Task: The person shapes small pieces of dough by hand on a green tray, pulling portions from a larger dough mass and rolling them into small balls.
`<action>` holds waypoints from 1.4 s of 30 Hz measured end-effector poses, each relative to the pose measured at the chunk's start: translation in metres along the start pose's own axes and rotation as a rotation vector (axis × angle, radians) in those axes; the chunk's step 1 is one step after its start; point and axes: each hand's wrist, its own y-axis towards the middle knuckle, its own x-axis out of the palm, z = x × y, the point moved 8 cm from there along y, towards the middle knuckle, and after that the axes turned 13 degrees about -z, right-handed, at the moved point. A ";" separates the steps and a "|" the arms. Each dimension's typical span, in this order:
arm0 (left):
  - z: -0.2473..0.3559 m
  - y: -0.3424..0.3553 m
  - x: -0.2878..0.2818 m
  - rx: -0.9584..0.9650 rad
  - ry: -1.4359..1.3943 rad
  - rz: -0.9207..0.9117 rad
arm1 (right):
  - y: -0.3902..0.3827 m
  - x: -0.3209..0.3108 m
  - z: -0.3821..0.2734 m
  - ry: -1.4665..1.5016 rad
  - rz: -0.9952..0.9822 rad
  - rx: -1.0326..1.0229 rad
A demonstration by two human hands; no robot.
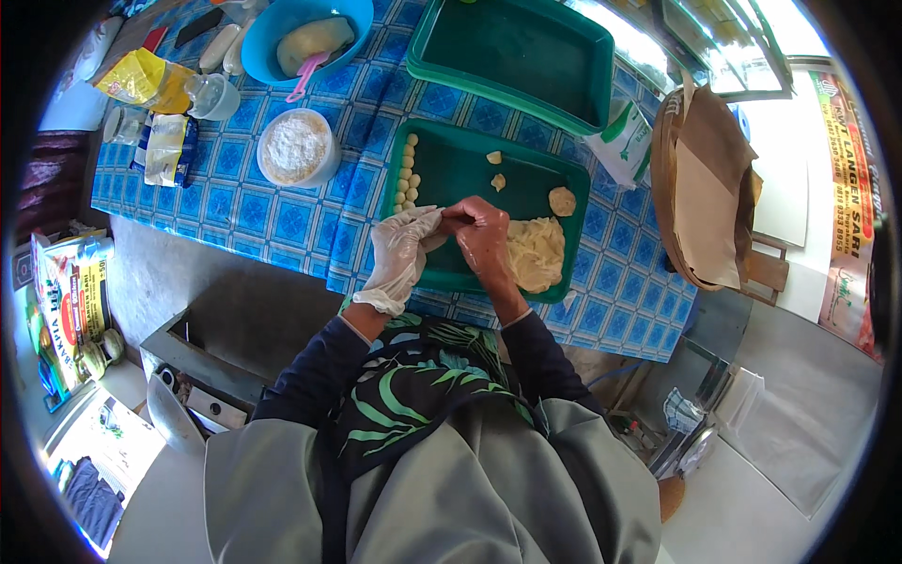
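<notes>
My left hand (402, 246), in a thin whitish glove, and my bare right hand (481, 240) meet over the near side of a green tray (451, 136). The fingers of both are closed and pressed together. What lies between them, if anything, is hidden. Beside my right hand rests a large mass of pale dough (536, 254). Small round dough balls (407, 179) line the tray's left side. Two small dough pieces (498, 180) sit toward the middle, and a flattened tan lump (562, 201) lies at the right.
Behind the tray stands a second, deeper green tray (512, 61). A tub of white powder (298, 148) and a blue bowl (272, 47) with dough and a pink-handled utensil are at the left. A round woven tray with brown paper (709, 188) leans at the right. Blue checkered cloth (235, 211) covers the table.
</notes>
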 end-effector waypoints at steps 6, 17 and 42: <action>0.012 -0.014 0.019 0.297 0.463 0.019 | 0.000 0.012 0.028 0.371 0.057 0.265; 0.078 -0.042 -0.024 0.421 0.399 0.065 | 0.078 0.030 0.063 0.477 0.043 0.284; -0.059 -0.031 0.035 -0.323 0.100 -0.324 | -0.008 -0.050 0.044 -0.538 -0.325 0.131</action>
